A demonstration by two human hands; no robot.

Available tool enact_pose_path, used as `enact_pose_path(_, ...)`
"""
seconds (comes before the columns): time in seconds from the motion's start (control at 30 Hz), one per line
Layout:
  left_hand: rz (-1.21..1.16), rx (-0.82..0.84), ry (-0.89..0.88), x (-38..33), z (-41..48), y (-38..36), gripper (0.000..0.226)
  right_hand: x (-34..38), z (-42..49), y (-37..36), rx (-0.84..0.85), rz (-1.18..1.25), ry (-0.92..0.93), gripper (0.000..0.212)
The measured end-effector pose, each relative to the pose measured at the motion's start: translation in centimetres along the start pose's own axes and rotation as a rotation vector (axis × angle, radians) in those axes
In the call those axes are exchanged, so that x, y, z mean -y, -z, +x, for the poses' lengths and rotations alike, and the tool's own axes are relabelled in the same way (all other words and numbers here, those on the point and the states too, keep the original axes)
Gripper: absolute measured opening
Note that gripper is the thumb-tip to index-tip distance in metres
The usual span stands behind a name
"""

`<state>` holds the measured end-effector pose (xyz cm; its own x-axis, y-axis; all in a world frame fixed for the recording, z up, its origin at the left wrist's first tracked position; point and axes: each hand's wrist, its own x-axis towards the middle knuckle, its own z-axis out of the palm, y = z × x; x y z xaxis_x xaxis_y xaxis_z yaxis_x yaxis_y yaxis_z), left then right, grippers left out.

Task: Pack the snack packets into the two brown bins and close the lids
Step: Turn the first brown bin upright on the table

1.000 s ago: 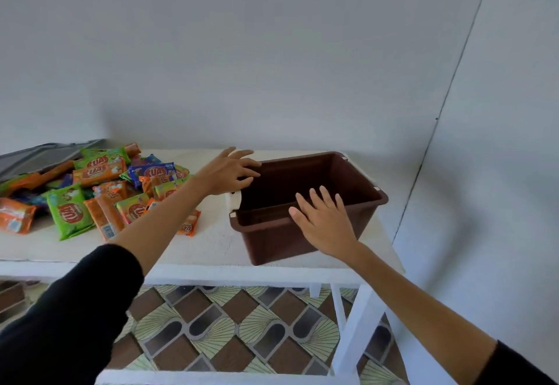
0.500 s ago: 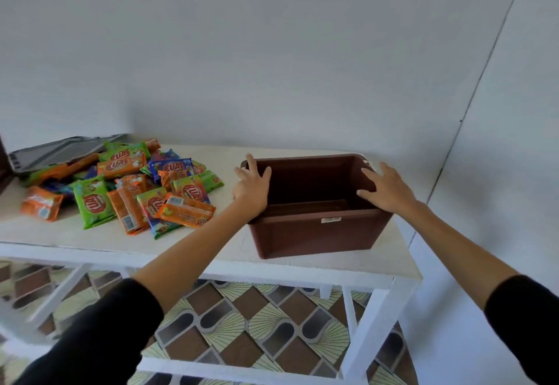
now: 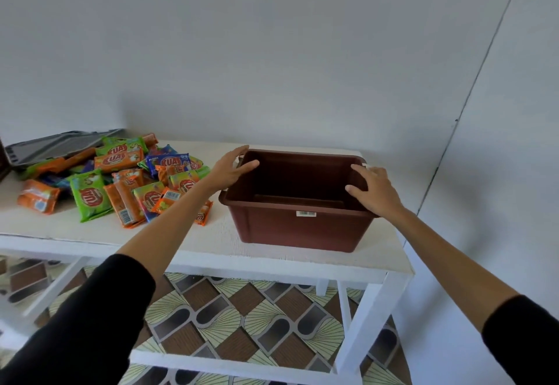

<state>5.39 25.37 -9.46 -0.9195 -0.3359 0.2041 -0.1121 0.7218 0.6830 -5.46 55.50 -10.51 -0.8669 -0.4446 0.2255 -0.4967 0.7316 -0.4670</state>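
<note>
Left hand point(image 3: 230, 170) gripping left rim of brown bin point(image 3: 302, 230), right hand point(image 3: 376, 192) gripping right rim; bin sitting on bench point(image 3: 75, 228) between fingers point(image 3: 249, 164). Snack packets point(image 3: 127, 185) lying heaped left of left fingers, grey lid point(image 3: 54, 145) lying farther left.

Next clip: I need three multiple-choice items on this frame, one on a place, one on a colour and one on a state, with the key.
1. Relative to the bin, the packets lie:
A inside it
B to its left, on the table
C on the floor

2. The table is:
A white
B brown
C grey

3. The bin is:
A lidded
B open and empty
C open and full

Key:
1 B, the pile sits on the tabletop beside the bin's left wall.
2 A, the top and legs are white.
3 B, the bin's bare floor shows, with the left hand and right hand on its rim.
</note>
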Motion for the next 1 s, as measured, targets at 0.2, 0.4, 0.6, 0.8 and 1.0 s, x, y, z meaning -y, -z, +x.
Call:
enact_pose_path(0.2, 0.330, 0.122, -0.005, -0.7, 0.2, -0.2, 0.069, -1.0, 0.1, 0.3, -0.173, 0.226, -0.035, 0.038)
enact_pose_path(0.4, 0.137, 0.050, -0.008, 2.8, 1.9, -0.6, 0.098, -2.0, -0.5, 0.5, -0.133, 0.793, -0.265, 0.039)
enact_pose_path(0.6, 0.573, 0.005, 0.104, -1.0, -0.4, -0.7, 0.063, -1.1, 1.0, 1.1, -0.060, 0.142, -0.182, 0.047)
enact_pose_path(0.8, 0.718, 0.026, 0.100, -1.1, -0.9, -1.8, 0.068, -0.8, 1.6, 0.1, 0.084, -0.043, 0.033, 0.070)
enact_pose_path(1.0, 0.555, 0.078, 0.167, -0.9, -1.0, -1.2, 0.070, -1.3, 1.4, 0.4, 0.106, 0.317, -0.070, 0.061)
